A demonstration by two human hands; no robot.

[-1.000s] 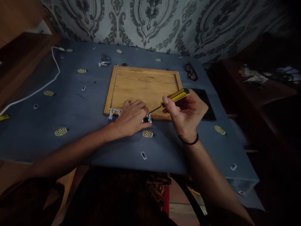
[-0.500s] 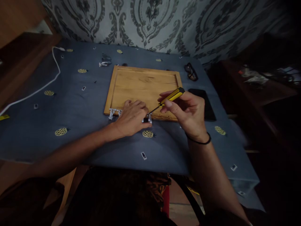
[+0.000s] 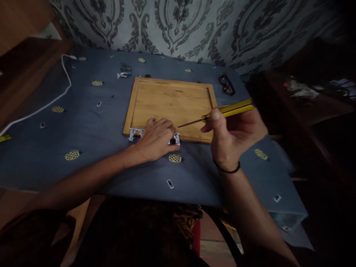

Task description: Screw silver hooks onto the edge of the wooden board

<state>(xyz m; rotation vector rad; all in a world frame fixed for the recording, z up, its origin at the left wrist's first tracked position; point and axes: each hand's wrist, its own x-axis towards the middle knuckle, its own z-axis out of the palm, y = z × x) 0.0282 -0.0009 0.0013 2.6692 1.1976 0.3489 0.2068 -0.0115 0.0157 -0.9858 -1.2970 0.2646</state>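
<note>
A wooden panel [image 3: 172, 100] with a raised border lies on the cloth-covered table. Along its near edge sit metal hinges, one at the left [image 3: 132, 134] and another at the right [image 3: 175, 138]. My left hand [image 3: 157, 139] rests over this edge, fingers curled on the wood and thumb along the right hinge, pressing it in place; the palm hides part of the hardware. Gripped in my right hand [image 3: 233, 135] is a yellow and black screwdriver [image 3: 232, 108]. Its thin shaft points left, and the tip hovers above the panel, apart from the hinge.
Loose metal hinges [image 3: 124, 72] lie behind the panel at the left. Eyeglasses [image 3: 226, 84] rest near the table's back right. A white cable [image 3: 55, 99] crosses the left side. The patterned blue tablecloth [image 3: 111, 174] extends to the near edge.
My right hand has pulled away to the right and tipped the screwdriver flatter, lifting its tip off the right hinge. My left hand stays where it was.
</note>
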